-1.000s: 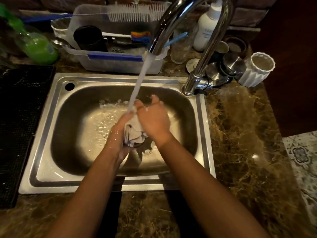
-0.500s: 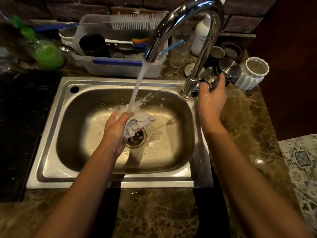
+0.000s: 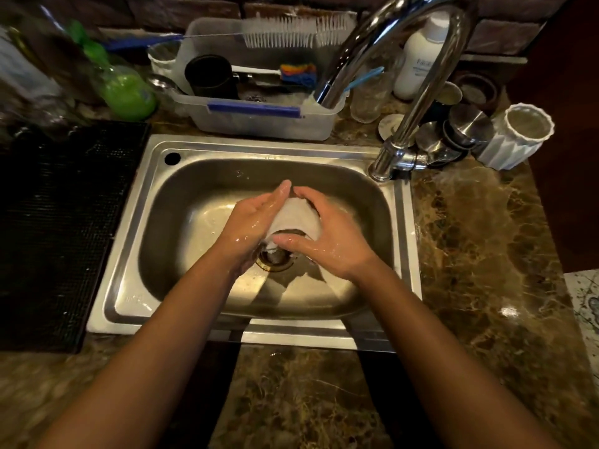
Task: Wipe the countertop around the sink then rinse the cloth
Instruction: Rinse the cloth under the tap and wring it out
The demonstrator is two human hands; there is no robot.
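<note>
Cupping limp, seemingly wet cloth [image 3: 296, 218]

Behind the basin, a clear plastic tub [image 3: 259, 124] holding a black cup [image 3: 210, 77] and white brush [image 3: 293, 34]. Green bottle [image 3: 124, 92] and black mat [image 3: 61, 228] leftward; white ribbed cup [image 3: 515, 140] and white bottle [image 3: 418, 63] rightward.
</note>
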